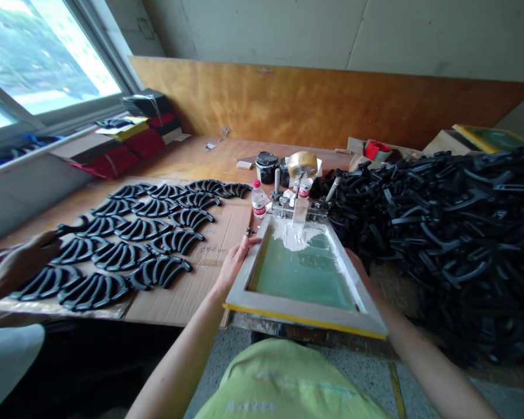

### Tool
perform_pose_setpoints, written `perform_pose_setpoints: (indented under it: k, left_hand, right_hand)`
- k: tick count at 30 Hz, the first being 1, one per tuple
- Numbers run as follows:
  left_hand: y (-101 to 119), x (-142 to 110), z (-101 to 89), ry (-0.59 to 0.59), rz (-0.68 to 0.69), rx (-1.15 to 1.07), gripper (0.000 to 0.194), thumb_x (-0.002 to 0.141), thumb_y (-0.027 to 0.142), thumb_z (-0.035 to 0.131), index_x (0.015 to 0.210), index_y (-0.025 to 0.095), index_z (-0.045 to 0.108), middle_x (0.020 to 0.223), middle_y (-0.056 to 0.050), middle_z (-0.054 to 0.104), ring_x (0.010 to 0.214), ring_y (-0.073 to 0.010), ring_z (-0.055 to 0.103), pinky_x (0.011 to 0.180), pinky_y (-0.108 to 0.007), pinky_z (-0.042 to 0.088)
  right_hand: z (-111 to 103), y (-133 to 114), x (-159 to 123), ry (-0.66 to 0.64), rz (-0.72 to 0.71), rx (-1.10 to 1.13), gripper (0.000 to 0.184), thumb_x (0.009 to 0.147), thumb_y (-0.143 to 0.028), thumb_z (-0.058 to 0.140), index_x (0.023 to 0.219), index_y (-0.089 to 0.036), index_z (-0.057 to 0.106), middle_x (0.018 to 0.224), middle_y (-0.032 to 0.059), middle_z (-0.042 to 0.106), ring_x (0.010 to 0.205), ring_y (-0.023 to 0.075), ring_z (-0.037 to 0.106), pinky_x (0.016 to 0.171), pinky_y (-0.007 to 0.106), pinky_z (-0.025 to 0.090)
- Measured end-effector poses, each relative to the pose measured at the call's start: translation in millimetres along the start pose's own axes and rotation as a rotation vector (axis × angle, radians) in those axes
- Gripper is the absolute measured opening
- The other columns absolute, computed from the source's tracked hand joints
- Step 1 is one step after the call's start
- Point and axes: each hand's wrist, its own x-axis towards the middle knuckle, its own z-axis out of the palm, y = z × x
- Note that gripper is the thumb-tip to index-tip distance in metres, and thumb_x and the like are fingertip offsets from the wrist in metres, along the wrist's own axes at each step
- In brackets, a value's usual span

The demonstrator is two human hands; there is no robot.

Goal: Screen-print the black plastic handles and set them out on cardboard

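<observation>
A screen printing frame (303, 320) with green mesh is in front of me, its near edge trimmed in yellow. My left hand (236, 259) grips its left side, the thumb lying at the rim. My right hand (357, 263) is against the frame's right side, its fingers hidden behind the rim. White ink (294, 237) is smeared over the far end of the mesh, where a clear squeegee-like block (300, 212) stands. A metal hinge clamp (283, 212) is at the frame's far edge.
Curved black plastic parts (131, 230) lie in rows on cardboard (170, 299) at left, by a co-worker's hand (30, 259). A big heap of black parts (454, 233) rises at right. A red-capped bottle (259, 201), a black tub (266, 169) and a tape roll (303, 164) stand beyond the frame.
</observation>
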Motion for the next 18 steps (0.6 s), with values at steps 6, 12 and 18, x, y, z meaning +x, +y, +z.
perform_pose_setpoints:
  k: [6,12,18]
  left_hand:
    - [-81.4,-3.7,2.9,0.035,-0.101,0.037,0.074,0.072,0.054,0.063,0.135,0.018,0.050,0.068,0.001,0.064,0.055,-0.0136,0.056,0.049,-0.023,0.042]
    - [-115.7,5.3,5.2,0.092,-0.072,0.113,0.068,0.075,0.053,0.059,0.134,0.020,0.051,0.074,0.000,0.066,0.060,-0.0146,0.059,0.055,-0.025,0.046]
    - [-127.1,6.0,2.7,0.101,-0.091,0.147,0.062,0.077,0.055,0.058,0.128,0.020,0.055,0.076,-0.001,0.067,0.063,-0.0154,0.060,0.057,-0.025,0.046]
  right_hand:
    - [4.6,-42.1,70.3,0.173,-0.230,-0.185,0.047,0.084,-0.025,0.057,0.130,-0.016,0.052,0.136,0.0140,0.047,0.124,0.0293,0.044,0.105,0.045,0.037]
    - [54.5,-71.1,106.5,-0.098,-0.308,-0.389,0.026,0.081,-0.016,0.062,0.107,-0.018,0.061,0.104,0.0098,0.061,0.099,0.0239,0.054,0.084,0.033,0.044]
    - [58.4,-60.4,98.5,-0.143,-0.285,-0.475,0.006,0.081,-0.014,0.056,0.082,-0.017,0.061,0.086,0.0094,0.064,0.086,0.0218,0.054,0.076,0.030,0.041]
